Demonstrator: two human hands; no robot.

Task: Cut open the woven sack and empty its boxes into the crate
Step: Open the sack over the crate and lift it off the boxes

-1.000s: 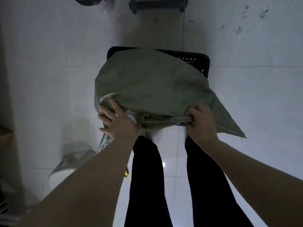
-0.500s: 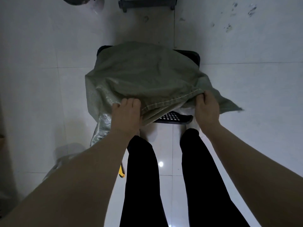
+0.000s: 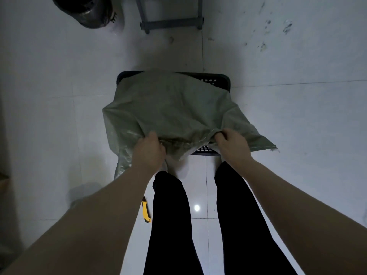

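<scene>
A grey-green woven sack (image 3: 170,108) lies draped over a black plastic crate (image 3: 220,81) on the tiled floor, covering most of it. Only the crate's far right rim and a bit of its latticed near edge (image 3: 204,149) show. My left hand (image 3: 149,151) grips the sack's near hem on the left. My right hand (image 3: 232,147) pinches the same hem on the right. No boxes are visible; the sack hides the inside of the crate.
A yellow utility knife (image 3: 146,212) lies on the floor by my left leg. A dark bin (image 3: 87,10) stands at the far left and a grey metal frame (image 3: 172,22) at the far middle. My black-trousered legs stand just behind the crate.
Both hands have shifted their hold along the sack's near hem and pulled it toward me. The sack has settled flatter over the crate.
</scene>
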